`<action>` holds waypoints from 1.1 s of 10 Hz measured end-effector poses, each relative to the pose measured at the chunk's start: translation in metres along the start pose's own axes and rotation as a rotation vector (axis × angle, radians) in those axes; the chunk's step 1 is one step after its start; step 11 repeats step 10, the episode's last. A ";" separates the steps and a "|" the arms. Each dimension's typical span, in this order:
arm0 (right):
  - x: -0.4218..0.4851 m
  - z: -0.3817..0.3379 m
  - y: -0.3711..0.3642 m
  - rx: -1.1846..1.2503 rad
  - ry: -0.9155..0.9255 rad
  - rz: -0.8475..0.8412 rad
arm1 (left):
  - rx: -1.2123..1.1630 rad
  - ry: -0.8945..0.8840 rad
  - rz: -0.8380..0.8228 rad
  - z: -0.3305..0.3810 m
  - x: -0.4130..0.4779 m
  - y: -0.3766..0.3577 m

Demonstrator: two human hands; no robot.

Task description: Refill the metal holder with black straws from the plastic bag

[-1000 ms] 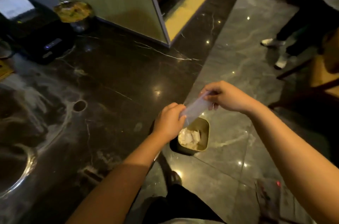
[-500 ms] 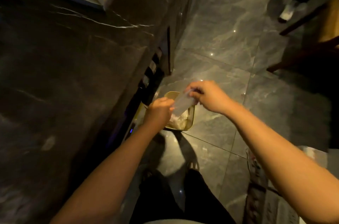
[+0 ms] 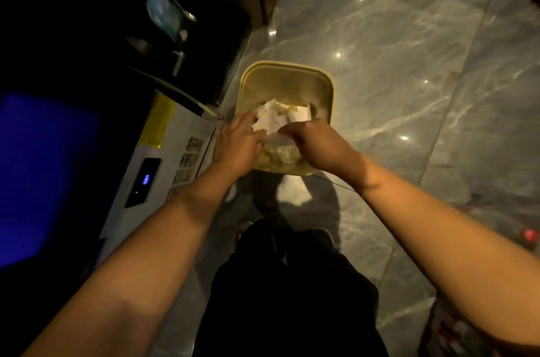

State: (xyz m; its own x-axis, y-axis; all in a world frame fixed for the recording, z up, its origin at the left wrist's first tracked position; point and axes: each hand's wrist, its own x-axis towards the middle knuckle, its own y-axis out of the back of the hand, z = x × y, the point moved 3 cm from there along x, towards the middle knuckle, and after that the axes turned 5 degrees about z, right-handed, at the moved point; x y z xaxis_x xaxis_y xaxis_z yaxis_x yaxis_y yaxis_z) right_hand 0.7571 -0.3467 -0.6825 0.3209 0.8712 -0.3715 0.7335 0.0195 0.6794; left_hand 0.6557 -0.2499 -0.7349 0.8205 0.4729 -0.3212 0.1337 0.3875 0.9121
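Note:
A clear, crumpled plastic bag (image 3: 276,139) stretches between my two hands just inside the mouth of a yellow waste bin (image 3: 287,67) on the floor. My left hand (image 3: 239,142) pinches its left end and my right hand (image 3: 317,143) grips its right end, knuckles up. I can make out no straws in the bag. White crumpled paper (image 3: 280,117) lies in the bin under my fingers. No metal holder and no black straws are in view.
The dark counter front stands on the left, with a grey appliance (image 3: 175,161) showing vent slots, a small lit display, and a blue glowing panel (image 3: 43,175). Grey marble floor (image 3: 409,70) spreads to the right. My black trousers (image 3: 292,292) and a white shoe (image 3: 293,191) are below.
The view has tipped from the countertop down to the floor. Both hands, still holding the bag, have dropped from above the bin into its opening.

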 end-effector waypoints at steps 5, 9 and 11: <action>0.102 0.114 -0.188 -0.031 -0.313 -0.410 | -0.015 0.022 0.271 -0.050 0.018 -0.109; 0.044 0.081 -0.115 -0.088 -0.306 -0.507 | 0.081 0.065 0.000 -0.031 -0.010 -0.066; 0.015 0.056 -0.074 -0.093 -0.275 -0.404 | 0.083 0.062 -0.004 -0.009 -0.034 -0.025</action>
